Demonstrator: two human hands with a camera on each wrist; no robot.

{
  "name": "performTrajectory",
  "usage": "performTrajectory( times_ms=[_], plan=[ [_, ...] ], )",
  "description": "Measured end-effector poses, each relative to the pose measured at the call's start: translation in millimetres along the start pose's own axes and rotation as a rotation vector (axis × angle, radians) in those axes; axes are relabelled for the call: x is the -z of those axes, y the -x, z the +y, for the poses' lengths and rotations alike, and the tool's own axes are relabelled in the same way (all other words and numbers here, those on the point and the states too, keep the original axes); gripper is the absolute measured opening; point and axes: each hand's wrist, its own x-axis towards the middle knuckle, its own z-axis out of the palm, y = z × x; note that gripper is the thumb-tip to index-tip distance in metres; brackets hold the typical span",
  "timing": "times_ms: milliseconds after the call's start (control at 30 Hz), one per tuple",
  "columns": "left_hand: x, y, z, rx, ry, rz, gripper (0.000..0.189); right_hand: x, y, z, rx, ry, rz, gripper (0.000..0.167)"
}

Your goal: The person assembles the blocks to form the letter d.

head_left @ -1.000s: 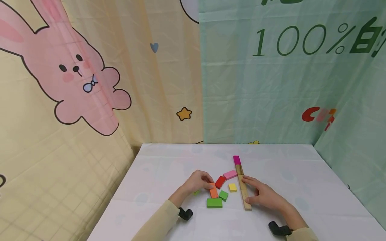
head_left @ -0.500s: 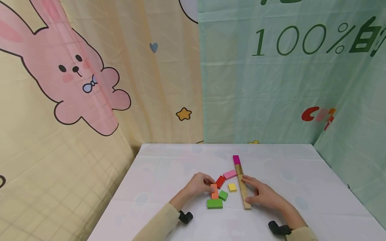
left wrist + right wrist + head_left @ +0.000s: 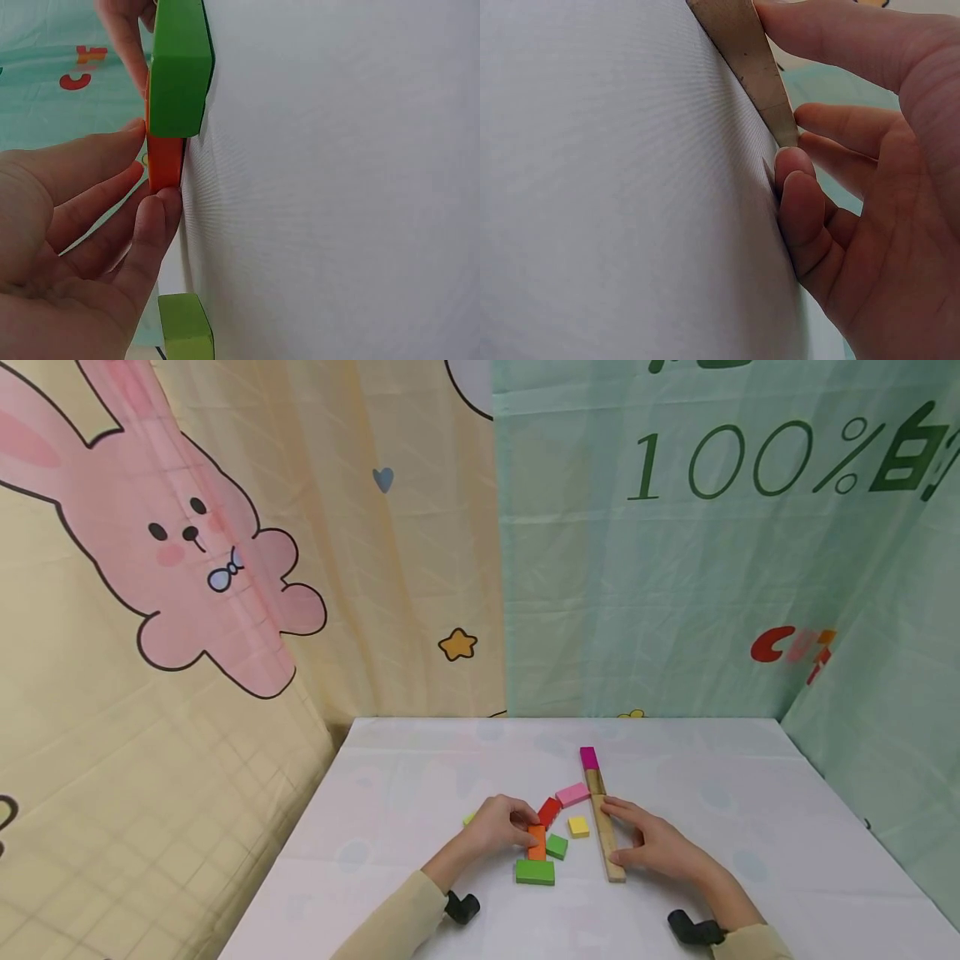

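Note:
My left hand pinches an orange block lying on the table. In the left wrist view, thumb and fingers meet the edges of that orange block, just behind a long green block. A small green block and a red block lie close by it. My right hand rests with extended thumb and fingers against the right side of a row of plain wooden blocks. A magenta block tops the far end of that row.
A pink block reaches from the red one to the wooden row. Between the groups sits a yellow block. Partly hidden behind my left hand is a light green block. Curtains hang beyond the white table.
My left hand has shifted slightly right and toward me with the orange block, and the long green block has slid slightly the same way. The right hand has stayed still.

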Motion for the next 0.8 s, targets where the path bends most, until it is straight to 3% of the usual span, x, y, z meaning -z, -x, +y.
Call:
performTrajectory(
  times_ms=[433,800],
  plan=[
    [-3.6,0.9,-5.5,-0.01,-0.019,0.0,0.022,-1.9,0.3,-0.1,-0.016,-0.002,0.001,0.086],
    [-4.2,2.1,-1.5,-0.027,-0.038,-0.003,0.021,-1.9,-0.9,1.8,-0.021,0.025,0.007,0.087]
  ],
)
